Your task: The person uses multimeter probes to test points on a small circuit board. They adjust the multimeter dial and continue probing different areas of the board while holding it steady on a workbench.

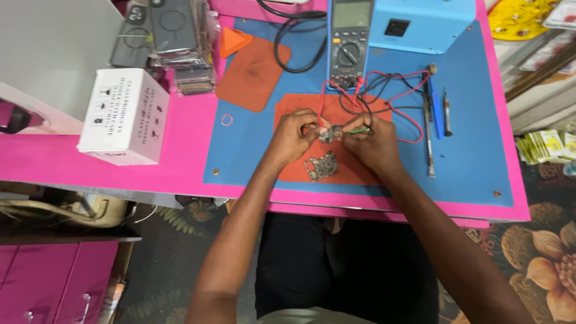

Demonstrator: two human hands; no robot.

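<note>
The person's left hand [294, 135] and right hand [367, 141] meet over an orange work mat [354, 171] on the blue-and-pink tabletop [252, 156]. Between them sits a small metal part [329, 133], held just above the mat. The left hand's grip is pressed together, pinching that part at its left end. The right hand's grip is closed around a thin green-handled tool [360, 129], whose tip rests against the part's right side.

Just below the hands, a small circuit board [321, 166] lies flat on the same mat, near the left wrist but not touching it. Behind the hands stands a multimeter [350, 42], with its red and black probe leads [396, 96] looping across the mat's far edge. A blue box [423, 24] sits just beside the meter on its right. To the right of the mat, 3 slim hand tools [429, 120] lie roughly parallel. A second orange mat [252, 75] lies further left, and a white cardboard box [125, 117] rests on the pink edge, well apart from the hands.
</note>
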